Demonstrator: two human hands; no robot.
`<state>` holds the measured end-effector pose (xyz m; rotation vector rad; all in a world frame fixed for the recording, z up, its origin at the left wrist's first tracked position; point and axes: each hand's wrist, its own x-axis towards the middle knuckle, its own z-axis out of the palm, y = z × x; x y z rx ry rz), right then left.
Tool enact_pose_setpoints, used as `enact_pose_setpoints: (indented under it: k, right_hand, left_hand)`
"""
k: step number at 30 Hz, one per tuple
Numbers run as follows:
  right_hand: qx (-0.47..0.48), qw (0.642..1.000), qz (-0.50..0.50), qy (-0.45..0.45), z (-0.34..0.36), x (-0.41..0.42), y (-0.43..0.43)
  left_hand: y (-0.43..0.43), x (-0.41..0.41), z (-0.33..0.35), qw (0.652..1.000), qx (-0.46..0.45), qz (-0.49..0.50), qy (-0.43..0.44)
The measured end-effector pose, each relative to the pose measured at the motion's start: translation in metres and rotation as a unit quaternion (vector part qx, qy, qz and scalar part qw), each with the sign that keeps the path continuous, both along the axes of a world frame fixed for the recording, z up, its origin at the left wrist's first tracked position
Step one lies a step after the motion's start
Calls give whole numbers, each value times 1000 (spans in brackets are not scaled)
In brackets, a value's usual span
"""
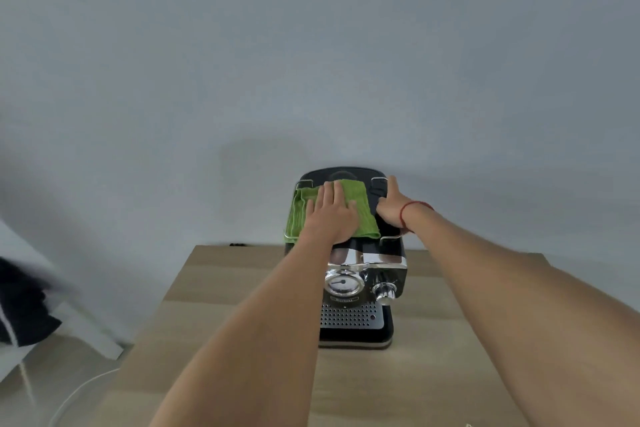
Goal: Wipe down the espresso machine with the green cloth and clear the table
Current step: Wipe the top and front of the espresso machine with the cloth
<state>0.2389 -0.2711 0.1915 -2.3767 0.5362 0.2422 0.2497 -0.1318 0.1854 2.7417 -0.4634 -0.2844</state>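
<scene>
A black and chrome espresso machine (363, 288) stands on the wooden table (214, 305), its gauge and knob facing me. A folded green cloth (360, 208) lies on the machine's top. My left hand (329, 215) presses flat on the cloth, fingers spread a little. On the right side of the top rests my right hand (393, 206), palm down, touching the black surface beside the wire rail. A red string circles that wrist.
A grey wall rises right behind the table. At the left are a white chair frame with dark fabric (20, 308) and a white cable (79, 392) on the floor. The perforated drip tray (349, 315) juts toward me.
</scene>
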Motion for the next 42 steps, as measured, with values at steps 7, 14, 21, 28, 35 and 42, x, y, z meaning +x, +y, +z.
enact_pose_setpoints:
  k: [7,14,21,28,35,42]
  right_hand:
    - [-59,993,82,-66,17,-44,27]
    - [-27,989,70,-124,4,-58,28]
    - [69,993,-43,-88,2,-53,23]
    - [86,981,-136,-113,-12,-26,20]
    - [124,972,-151,-128,-15,-23,16]
    - [120,975,-155,-108,-3,-33,20]
  left_hand:
    - [7,-60,0,999,28,-30,-22]
    - [9,-74,13,997,65,9,33]
    - [2,-41,19,997,36,41,58]
    - [5,12,2,1000,-8,7,-8]
    - [2,7,5,1000,19,-17,-17]
    - [10,-63,5,992,59,-93,-64]
